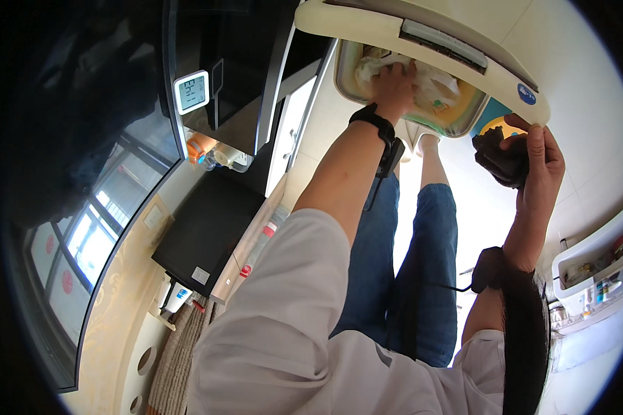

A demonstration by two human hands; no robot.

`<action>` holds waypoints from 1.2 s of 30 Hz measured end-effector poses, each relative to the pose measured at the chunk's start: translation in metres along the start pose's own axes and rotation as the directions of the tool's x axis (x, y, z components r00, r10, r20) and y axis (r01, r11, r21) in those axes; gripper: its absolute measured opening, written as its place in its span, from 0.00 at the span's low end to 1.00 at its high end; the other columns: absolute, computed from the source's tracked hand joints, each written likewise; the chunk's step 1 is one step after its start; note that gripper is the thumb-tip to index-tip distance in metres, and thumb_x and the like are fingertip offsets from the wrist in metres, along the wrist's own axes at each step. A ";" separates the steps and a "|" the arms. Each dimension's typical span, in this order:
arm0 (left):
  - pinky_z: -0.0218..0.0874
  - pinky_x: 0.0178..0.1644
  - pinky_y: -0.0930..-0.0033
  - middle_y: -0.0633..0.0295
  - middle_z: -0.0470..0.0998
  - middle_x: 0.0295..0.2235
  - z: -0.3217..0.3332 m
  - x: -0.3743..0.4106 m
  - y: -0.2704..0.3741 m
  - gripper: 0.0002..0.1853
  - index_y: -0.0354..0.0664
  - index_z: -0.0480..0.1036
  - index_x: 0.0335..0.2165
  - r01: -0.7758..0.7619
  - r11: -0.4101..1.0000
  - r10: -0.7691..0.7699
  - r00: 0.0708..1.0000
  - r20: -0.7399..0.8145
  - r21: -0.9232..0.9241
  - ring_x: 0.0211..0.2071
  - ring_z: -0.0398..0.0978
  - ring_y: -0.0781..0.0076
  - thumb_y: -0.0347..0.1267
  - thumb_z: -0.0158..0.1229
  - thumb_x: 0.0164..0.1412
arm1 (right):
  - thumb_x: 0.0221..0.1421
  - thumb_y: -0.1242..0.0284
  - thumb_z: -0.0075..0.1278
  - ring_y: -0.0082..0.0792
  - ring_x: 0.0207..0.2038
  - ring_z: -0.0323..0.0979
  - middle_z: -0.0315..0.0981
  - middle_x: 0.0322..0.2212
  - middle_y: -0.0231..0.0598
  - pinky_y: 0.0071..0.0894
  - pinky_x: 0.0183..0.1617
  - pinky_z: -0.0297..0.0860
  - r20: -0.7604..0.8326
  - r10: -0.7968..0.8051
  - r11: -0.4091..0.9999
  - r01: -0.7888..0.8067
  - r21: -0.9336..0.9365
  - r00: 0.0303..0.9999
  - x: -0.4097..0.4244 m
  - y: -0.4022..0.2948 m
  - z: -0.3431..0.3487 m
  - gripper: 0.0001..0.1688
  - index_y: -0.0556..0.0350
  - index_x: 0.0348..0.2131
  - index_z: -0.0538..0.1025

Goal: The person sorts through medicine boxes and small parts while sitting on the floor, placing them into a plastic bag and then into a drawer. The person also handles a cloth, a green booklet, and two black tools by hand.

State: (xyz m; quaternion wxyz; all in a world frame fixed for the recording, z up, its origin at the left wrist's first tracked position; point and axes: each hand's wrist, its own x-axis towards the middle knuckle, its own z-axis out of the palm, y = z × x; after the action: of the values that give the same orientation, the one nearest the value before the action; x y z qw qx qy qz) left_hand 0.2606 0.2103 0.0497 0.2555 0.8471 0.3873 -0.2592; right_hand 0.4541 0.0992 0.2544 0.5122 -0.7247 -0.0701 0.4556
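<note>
My left hand (394, 88) reaches into an open container with a metal-coloured rim (345, 93). Its fingers are spread on a crumpled, translucent plastic bag (438, 88) inside; the fingertips are partly hidden. A cream lid (353, 19) with a grey panel stands raised over the container. At the lid's right end is my right hand (542, 150), thumb and fingers at its edge, with a bunched dark cloth (503, 161) held in the same hand. Both wrists wear black straps with small devices.
To the left are a glossy black cabinet with a white digital display (191, 92), a black box-shaped surface (207, 228), bottles (262, 238) and an orange-capped container (200, 146). A white basket (592, 270) with small items stands at the right. My feet are just below the container.
</note>
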 end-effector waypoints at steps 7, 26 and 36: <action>0.65 0.40 0.52 0.54 0.74 0.41 -0.019 0.023 -0.026 0.23 0.51 0.67 0.49 -0.031 0.999 0.030 0.999 0.042 0.027 0.42 0.72 0.53 0.35 0.52 0.52 | 0.57 0.61 0.51 0.21 0.25 0.71 0.77 0.32 0.38 0.19 0.32 0.70 0.053 0.024 0.996 -0.029 0.082 0.998 -0.001 0.004 -0.003 0.20 0.62 0.38 0.76; 0.61 0.50 0.58 0.51 0.70 0.44 -0.024 0.007 -0.032 0.22 0.39 0.74 0.40 -0.126 0.991 0.124 0.991 0.058 0.040 0.48 0.66 0.53 0.44 0.56 0.51 | 0.53 0.65 0.55 0.22 0.25 0.72 0.76 0.30 0.36 0.19 0.32 0.68 -0.002 0.065 0.979 -0.063 0.192 0.998 -0.005 0.006 0.001 0.16 0.60 0.34 0.76; 0.50 0.57 0.43 0.53 0.60 0.56 -0.053 -0.063 -0.004 0.28 0.55 0.60 0.56 -0.348 0.937 0.338 0.890 -0.307 0.021 0.57 0.55 0.44 0.44 0.52 0.58 | 0.52 0.66 0.57 0.21 0.24 0.70 0.77 0.29 0.35 0.19 0.31 0.68 -0.002 0.101 0.964 -0.097 0.246 0.995 -0.005 0.002 0.003 0.14 0.60 0.32 0.75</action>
State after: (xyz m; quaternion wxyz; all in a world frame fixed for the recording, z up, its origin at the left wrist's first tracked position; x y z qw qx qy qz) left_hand 0.2344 0.2134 0.1276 0.2489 0.9273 0.2710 -0.0689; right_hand 0.4483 0.0977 0.2548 0.5749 -0.6618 0.0269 0.4804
